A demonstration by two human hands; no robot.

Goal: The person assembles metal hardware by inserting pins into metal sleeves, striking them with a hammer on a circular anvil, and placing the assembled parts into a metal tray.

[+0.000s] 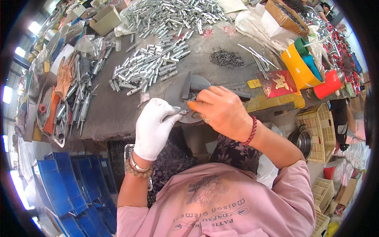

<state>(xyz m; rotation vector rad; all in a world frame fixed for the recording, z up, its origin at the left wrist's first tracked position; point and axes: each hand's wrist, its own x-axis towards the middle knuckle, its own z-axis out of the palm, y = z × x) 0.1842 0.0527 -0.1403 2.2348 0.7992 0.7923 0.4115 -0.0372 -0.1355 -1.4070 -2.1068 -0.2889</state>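
In a white knit glove, my left hand [152, 128] pinches a short silver metal tube [183, 112] between thumb and fingers. My bare right hand [225, 112] is closed at the tube's other end, an orange cover on one fingertip; whatever its fingers hold is too small to make out. Just beyond both hands stands a grey metal fixture [182, 87] with an upright plate, partly hidden by my right hand. A heap of silver metal tubes [152, 65] lies past the fixture to the left. Small dark screw-like pieces [227, 57] form a pile farther back on the right.
A larger heap of metal parts [169, 17] covers the workbench's far side [106, 114]. Tools [85, 73] crowd the left. Thin rods [260, 57], a red card [278, 83] and a yellow container [302, 67] lie right. Blue bins [63, 181] and cream crates [316, 132] flank me.
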